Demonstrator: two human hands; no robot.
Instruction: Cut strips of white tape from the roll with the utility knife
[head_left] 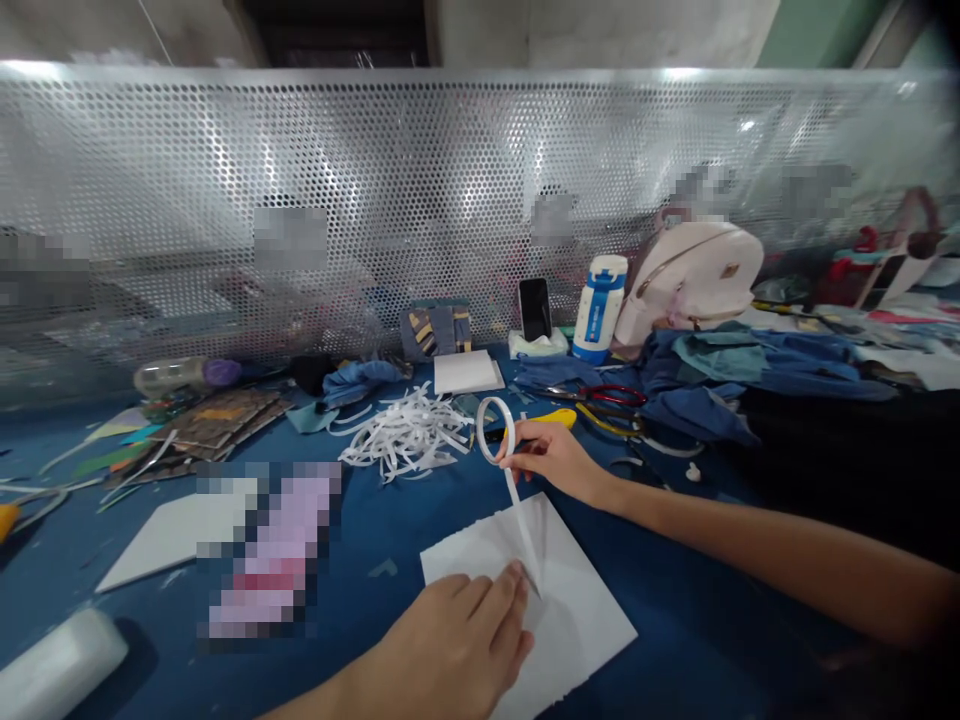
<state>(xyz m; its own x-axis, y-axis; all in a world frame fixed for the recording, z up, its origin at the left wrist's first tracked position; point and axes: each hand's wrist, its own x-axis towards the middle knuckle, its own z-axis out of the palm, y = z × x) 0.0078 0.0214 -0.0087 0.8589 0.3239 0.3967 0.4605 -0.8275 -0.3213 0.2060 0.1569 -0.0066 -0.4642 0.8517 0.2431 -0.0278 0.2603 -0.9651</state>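
Note:
My right hand [559,460] pinches a roll of narrow white tape [481,430], held upright above the table. From the roll a strip of tape [521,520] runs down to a white sheet of paper [585,610], which lies at an angle in front of me. Over the sheet's left part rests my left hand [465,635], fingers curled and pressed together, its fingertips beside the strip's lower end. A thin, dark, pointed sliver shows at those fingertips; whether it is a tool or a shadow I cannot tell.
A heap of white strips [409,430] lies beyond the sheet. Red-handled scissors [615,395], a yellow-handled tool [559,418] and blue cloth [660,360] are to the right. Behind stand a bottle [598,310], a phone [535,308] and a backpack [697,275], before a perforated metal screen [420,180].

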